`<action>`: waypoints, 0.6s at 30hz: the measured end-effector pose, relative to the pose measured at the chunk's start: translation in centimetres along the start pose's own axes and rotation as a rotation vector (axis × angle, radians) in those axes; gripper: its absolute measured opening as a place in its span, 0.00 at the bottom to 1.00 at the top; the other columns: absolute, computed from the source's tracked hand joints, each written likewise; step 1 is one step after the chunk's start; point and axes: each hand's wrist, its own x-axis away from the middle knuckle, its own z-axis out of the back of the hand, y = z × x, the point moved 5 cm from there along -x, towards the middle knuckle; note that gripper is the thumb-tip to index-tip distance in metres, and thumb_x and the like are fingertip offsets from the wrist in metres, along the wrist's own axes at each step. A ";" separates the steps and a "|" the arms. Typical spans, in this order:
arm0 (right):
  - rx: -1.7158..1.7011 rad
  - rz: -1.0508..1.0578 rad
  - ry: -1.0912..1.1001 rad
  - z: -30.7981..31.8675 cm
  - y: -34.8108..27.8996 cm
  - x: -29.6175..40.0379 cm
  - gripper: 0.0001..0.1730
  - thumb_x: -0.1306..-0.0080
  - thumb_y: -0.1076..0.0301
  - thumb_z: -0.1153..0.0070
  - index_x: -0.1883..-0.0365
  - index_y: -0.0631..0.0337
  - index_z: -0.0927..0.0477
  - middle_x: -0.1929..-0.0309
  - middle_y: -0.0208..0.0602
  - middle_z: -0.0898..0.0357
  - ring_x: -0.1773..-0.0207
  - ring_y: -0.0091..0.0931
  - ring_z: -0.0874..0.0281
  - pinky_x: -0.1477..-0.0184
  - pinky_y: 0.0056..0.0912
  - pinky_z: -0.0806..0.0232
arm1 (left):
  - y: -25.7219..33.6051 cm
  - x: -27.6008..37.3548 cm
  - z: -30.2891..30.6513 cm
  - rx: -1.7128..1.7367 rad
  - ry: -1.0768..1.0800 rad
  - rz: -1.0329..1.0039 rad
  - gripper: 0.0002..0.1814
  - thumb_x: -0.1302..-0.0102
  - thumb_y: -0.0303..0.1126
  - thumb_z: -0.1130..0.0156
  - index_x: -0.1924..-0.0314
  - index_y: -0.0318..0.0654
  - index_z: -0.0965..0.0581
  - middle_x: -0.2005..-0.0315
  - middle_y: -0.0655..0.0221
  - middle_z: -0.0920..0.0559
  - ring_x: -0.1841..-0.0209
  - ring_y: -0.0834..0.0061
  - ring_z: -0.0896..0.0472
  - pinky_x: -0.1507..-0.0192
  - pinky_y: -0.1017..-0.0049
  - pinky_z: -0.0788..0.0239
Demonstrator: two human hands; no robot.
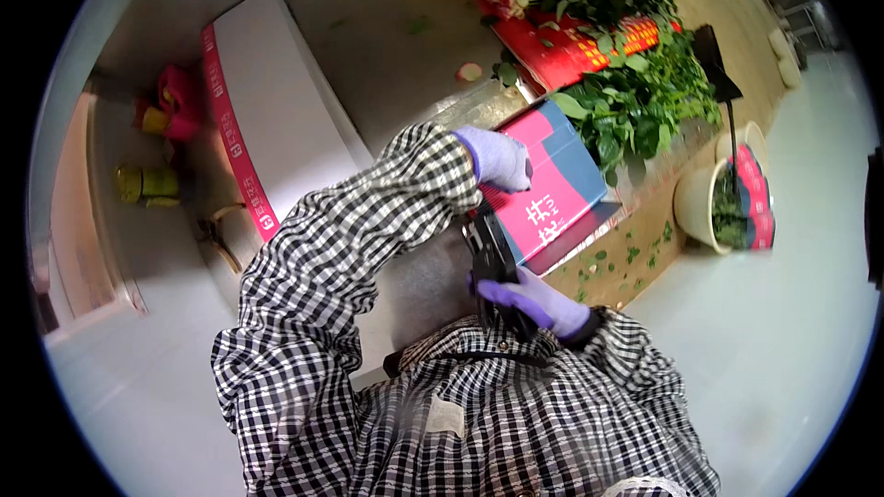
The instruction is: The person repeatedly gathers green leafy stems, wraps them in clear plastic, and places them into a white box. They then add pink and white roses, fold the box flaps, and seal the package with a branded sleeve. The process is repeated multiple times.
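Note:
A pink and blue printed box or wrapper (552, 179) lies on the worktop before me. My left hand (498, 159), in a pale purple glove, rests on its near left part with the fingers curled; whether they grip its edge is hidden. In my right hand (535, 300), gloved alike, is a black stapler-like tool (492, 248), held close to my chest, its far end beside the wrapper's near edge. Green leafy stems (635, 103) lie just beyond the wrapper.
White sheets with a pink printed border (276, 90) lie at left. Behind them are a pink tape dispenser (181, 103), yellow rolls (146, 183) and pruning shears (222, 235). Roses (507, 0) lie on red printed packaging (545, 48). A cream bucket (697, 203) stands on the floor at right.

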 end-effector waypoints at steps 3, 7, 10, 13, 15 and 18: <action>-0.060 0.218 0.331 0.3 3.3 -4.5 0.22 0.35 0.58 0.36 0.50 0.62 0.27 0.64 0.23 0.25 0.64 0.15 0.29 0.64 0.21 0.34 | 0.6 0.2 0.6 -0.008 -0.043 0.015 0.24 0.35 0.48 0.45 0.43 0.47 0.22 0.51 0.64 0.16 0.48 0.66 0.19 0.44 0.69 0.30; -0.223 0.309 0.515 -2.4 4.4 -7.6 0.18 0.33 0.56 0.38 0.58 0.61 0.25 0.74 0.26 0.23 0.76 0.19 0.27 0.72 0.22 0.32 | 0.3 0.0 0.1 -0.068 -0.042 -0.047 0.24 0.35 0.48 0.45 0.44 0.46 0.21 0.52 0.61 0.17 0.49 0.63 0.19 0.44 0.67 0.30; -0.148 0.243 0.548 -2.8 3.8 -7.4 0.21 0.36 0.58 0.36 0.56 0.63 0.27 0.76 0.28 0.25 0.79 0.20 0.28 0.76 0.25 0.33 | -0.2 -0.4 -1.0 -0.118 -0.026 -0.041 0.25 0.34 0.49 0.48 0.42 0.47 0.23 0.47 0.58 0.19 0.45 0.58 0.21 0.42 0.64 0.31; 0.019 0.232 0.387 -2.0 4.4 -4.8 0.29 0.39 0.59 0.34 0.47 0.67 0.30 0.70 0.33 0.24 0.73 0.22 0.25 0.70 0.28 0.31 | 0.3 2.4 -1.0 -0.011 0.096 -0.146 0.28 0.33 0.50 0.49 0.36 0.48 0.28 0.44 0.58 0.21 0.44 0.57 0.23 0.39 0.63 0.34; 0.279 0.192 0.269 -1.3 3.6 1.3 0.36 0.40 0.58 0.33 0.40 0.68 0.32 0.56 0.42 0.24 0.55 0.29 0.26 0.52 0.33 0.33 | -0.8 5.0 -1.8 0.443 0.461 -0.339 0.25 0.30 0.46 0.48 0.39 0.40 0.26 0.48 0.58 0.19 0.47 0.65 0.21 0.43 0.69 0.32; 0.614 0.041 0.416 4.7 5.8 11.3 0.41 0.43 0.52 0.31 0.38 0.66 0.33 0.46 0.46 0.24 0.43 0.34 0.26 0.39 0.36 0.35 | -5.4 8.5 -8.7 0.797 0.553 0.228 0.18 0.32 0.46 0.41 0.63 0.37 0.19 0.75 0.67 0.18 0.73 0.79 0.22 0.70 0.75 0.30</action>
